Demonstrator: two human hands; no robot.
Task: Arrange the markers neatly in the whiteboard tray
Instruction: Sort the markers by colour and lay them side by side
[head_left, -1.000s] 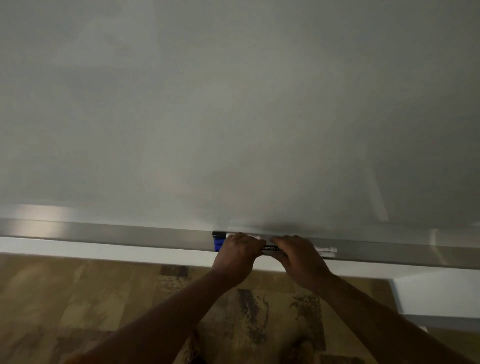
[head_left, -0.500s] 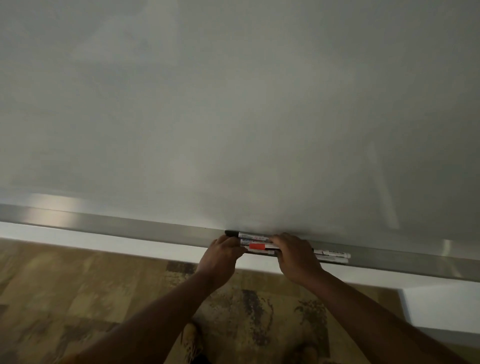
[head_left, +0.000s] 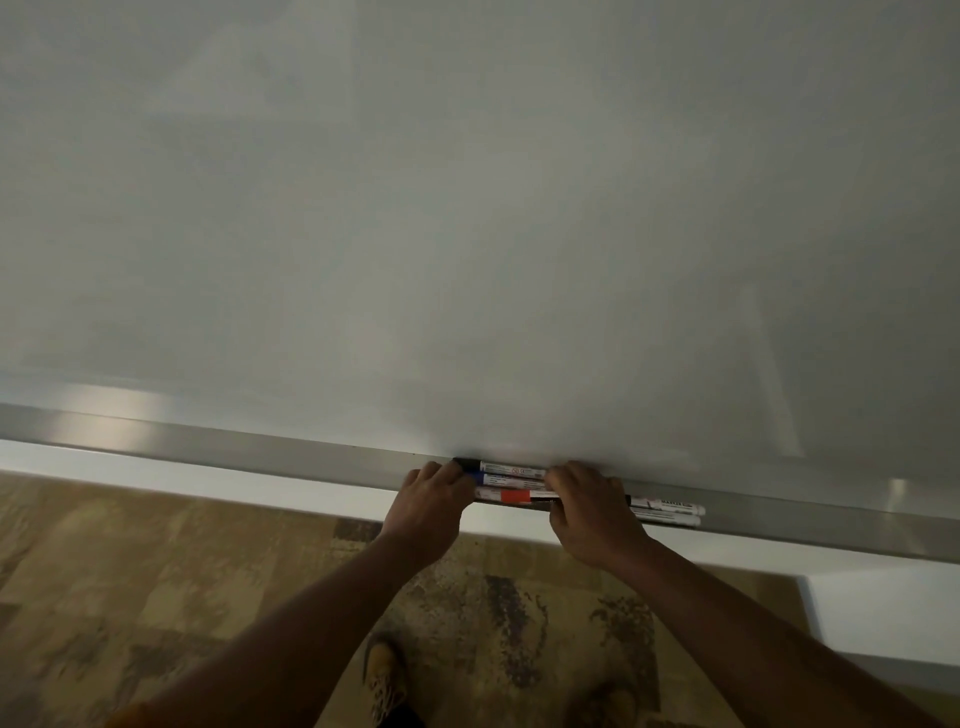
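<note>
We see the metal whiteboard tray (head_left: 208, 441) running along the bottom edge of the whiteboard (head_left: 467, 208), above patterned carpet (head_left: 156, 571). Toward its right half, our left hand (head_left: 426, 512) curls its grip around the left ends of three markers lying side by side along the tray: a black-capped marker (head_left: 511, 471) nearest the board, a blue one (head_left: 511, 481) in the middle, a red-banded one (head_left: 514, 496) at the front lip. Our right hand (head_left: 592, 514) clamps down over their right portions. Just right of it, two white marker ends (head_left: 667, 512) stick out, resting in the tray.
</note>
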